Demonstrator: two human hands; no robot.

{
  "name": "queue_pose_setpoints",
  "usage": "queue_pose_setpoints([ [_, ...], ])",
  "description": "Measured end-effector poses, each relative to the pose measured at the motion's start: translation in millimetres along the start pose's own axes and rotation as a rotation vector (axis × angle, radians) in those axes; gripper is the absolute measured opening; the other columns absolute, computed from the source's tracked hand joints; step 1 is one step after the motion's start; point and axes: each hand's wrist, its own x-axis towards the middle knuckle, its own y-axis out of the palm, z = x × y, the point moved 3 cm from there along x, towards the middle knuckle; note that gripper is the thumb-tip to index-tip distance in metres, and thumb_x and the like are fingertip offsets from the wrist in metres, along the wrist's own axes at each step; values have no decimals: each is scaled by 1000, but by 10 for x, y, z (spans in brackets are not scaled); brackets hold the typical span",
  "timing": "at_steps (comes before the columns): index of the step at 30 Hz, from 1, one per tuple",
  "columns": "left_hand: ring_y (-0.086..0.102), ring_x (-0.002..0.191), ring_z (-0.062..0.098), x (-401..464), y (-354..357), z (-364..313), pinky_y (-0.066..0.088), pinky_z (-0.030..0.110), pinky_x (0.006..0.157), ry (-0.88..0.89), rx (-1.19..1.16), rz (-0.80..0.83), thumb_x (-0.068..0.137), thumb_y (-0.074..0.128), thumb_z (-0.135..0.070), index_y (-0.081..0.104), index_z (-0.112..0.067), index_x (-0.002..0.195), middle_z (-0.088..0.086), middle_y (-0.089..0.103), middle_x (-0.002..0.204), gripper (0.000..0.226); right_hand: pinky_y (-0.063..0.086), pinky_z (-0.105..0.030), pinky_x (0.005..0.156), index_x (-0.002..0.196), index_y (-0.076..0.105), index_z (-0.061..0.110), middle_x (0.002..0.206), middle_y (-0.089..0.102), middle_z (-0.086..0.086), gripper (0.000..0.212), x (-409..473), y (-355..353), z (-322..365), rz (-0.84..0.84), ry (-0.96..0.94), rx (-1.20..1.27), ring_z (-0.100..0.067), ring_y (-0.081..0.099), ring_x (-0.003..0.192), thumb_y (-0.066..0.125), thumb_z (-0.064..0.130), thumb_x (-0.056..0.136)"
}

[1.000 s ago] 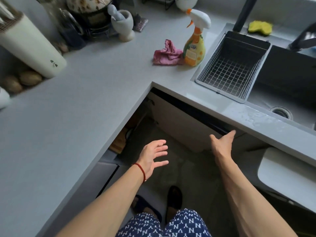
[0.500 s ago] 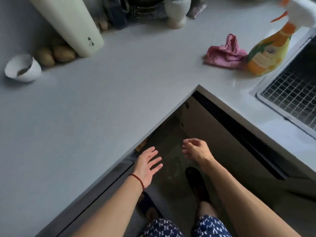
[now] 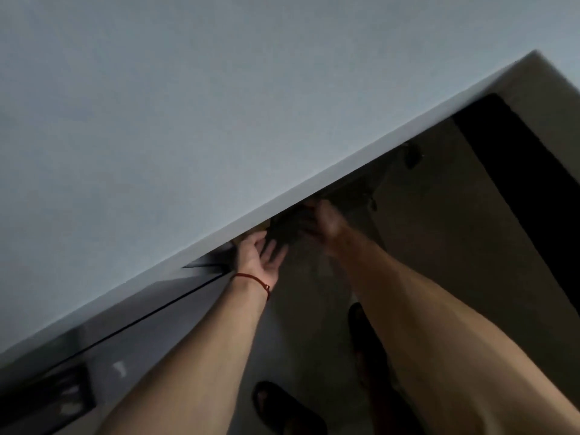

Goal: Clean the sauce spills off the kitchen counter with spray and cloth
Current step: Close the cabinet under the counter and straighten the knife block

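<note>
Reaching under the worktop's front edge, near its inner corner, the person extends both arms into the dark space below. The left hand, a red cord at its wrist, has straight, spread fingers and holds nothing. The right hand is motion-blurred against the shadow; whether it grips anything cannot be told. Neither spray, cloth nor any sauce spill is in view; the visible worktop shows plain grey. Sandalled feet stand on the floor below. Judged from this, cleaning has not begun: the sound step is to raise the gaze, find the spill, then collect bottle and cloth.
</note>
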Motion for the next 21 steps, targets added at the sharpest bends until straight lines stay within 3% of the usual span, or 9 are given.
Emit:
queue_pose_setpoints([
  [4,50,131,37,188,-23,-8,52,58,96,13,-202,0,96,56,-9,55,-2,126,22,47,140,31,54,-36,85,122,64,12,106,69,-9,27,145,40,-153,39,-8,162,-24,65,100,48,23,103],
  [8,52,132,34,307,-99,5,46,66,101,-10,-324,41,97,61,-24,44,-6,144,20,49,139,53,54,-34,74,113,64,10,95,68,-11,26,146,27,-225,100,10,291,-24,66,89,46,23,100],
  [11,56,128,30,248,-137,72,43,67,104,42,-314,73,96,65,-27,47,-10,139,14,59,128,50,53,-45,98,110,65,14,103,68,-8,24,180,-53,-279,113,-23,373,-24,67,104,47,27,101],
  [13,58,126,32,171,-125,96,43,66,104,48,-364,105,95,66,-26,53,-11,124,16,58,126,35,51,-50,107,119,64,14,105,69,-5,29,158,-49,-274,142,-53,388,-24,67,112,51,34,102],
  [16,60,124,32,75,-148,55,43,64,105,43,-384,135,95,66,-19,58,-9,105,18,61,120,16,56,-45,101,123,65,11,89,69,-3,31,51,-66,-245,147,-73,298,-18,68,88,60,33,102],
  [19,59,123,35,42,-90,-78,43,65,106,52,-365,160,97,64,-16,56,-7,110,18,61,112,18,58,-44,96,110,67,11,90,65,-6,18,-12,-103,-170,86,-28,203,-18,62,84,59,26,103],
  [21,55,127,36,67,-66,-137,45,60,106,28,-277,88,98,62,-13,53,-5,119,20,54,113,24,62,-36,78,109,65,11,91,64,-7,15,-3,-63,-139,55,-34,73,-20,64,86,58,24,105],
])
